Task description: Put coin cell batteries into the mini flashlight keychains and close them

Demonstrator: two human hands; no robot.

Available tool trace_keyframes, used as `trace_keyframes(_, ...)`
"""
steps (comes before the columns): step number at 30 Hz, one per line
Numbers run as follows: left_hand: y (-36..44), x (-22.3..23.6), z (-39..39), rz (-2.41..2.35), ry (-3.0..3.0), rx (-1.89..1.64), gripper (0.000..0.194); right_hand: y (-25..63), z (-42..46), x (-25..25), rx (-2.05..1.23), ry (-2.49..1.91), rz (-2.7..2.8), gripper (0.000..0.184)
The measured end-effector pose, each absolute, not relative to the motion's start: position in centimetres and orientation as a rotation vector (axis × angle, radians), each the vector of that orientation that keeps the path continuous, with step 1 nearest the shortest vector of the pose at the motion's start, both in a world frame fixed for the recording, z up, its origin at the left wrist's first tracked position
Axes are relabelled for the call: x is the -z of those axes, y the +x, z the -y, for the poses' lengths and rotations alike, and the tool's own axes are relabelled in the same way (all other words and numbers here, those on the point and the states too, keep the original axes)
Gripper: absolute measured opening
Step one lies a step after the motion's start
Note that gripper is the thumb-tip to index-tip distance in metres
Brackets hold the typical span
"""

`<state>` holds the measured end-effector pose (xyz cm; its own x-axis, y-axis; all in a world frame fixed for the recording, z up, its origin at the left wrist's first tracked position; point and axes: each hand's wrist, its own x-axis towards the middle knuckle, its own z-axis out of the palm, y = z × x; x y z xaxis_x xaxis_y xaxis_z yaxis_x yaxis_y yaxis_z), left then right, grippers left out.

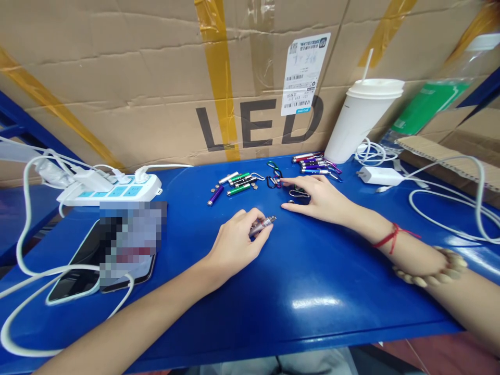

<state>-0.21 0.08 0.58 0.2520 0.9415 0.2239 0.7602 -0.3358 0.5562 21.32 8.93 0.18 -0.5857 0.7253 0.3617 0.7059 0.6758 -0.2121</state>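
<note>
Between the thumb and fingers of my left hand (234,237), a small silver-grey flashlight (262,226) points up and to the right, just above the blue table. My right hand (324,199) is stretched over several small carabiner clips (274,174), its thumb and index finger apart. The index fingertip appears to touch one clip; others lie partly hidden under the palm. Left of them are several small flashlights, among them a green one (238,189) and a purple one (215,196). Small round cells (254,186) lie beside these. Behind my right hand sits a bunch of coloured flashlights (310,163) with clips.
A large cardboard box (148,94) stands along the back of the blue table (273,307). At left are a white power strip (113,190), two phones (76,260) and loose cables. At right stand a lidded white cup (361,120), a green-labelled bottle (433,104) and a charger (380,175).
</note>
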Motion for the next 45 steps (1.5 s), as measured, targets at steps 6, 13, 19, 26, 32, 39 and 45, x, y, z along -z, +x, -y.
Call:
trace_keyframes(6, -0.3, -0.5, -0.1, -1.533, 2.204, -0.745, 0.014, 22.3, -8.9, -1.9, 0.135, -1.184, 2.499, 0.054)
trace_keyframes(13, -0.3, -0.6, -0.1, -1.526, 2.185, -0.744, 0.018, 22.5, -8.4, -2.4, 0.229, -1.293, 2.563, 0.017)
trace_keyframes(19, -0.3, -0.7, -0.1, -1.511, 2.178, -0.752, 0.025, 21.7, -7.9, -2.2, 0.267, -1.327, 2.533, 0.016)
trace_keyframes(26, -0.5, -0.9, 0.0, -1.48, 2.004, -0.799, 0.028, 20.9, -7.2, -2.7, 0.182, -1.317, 2.329, 0.013)
trace_keyframes(32, -0.4, -0.5, -0.2, -1.463, 1.995, -0.907, 0.024, 19.3, -5.1, -2.6, -0.239, -0.787, 2.436, 0.014)
trace_keyframes(39, -0.6, -0.4, -0.2, -1.307, 2.103, -0.961, 0.018, 18.2, -4.0, -1.6, -0.443, -0.534, 2.445, 0.017)
trace_keyframes(45, -0.7, -0.3, -0.3, -1.273, 2.051, -1.006, 0.021, 18.1, -3.8, -1.2, -0.354, -0.618, 2.407, 0.029)
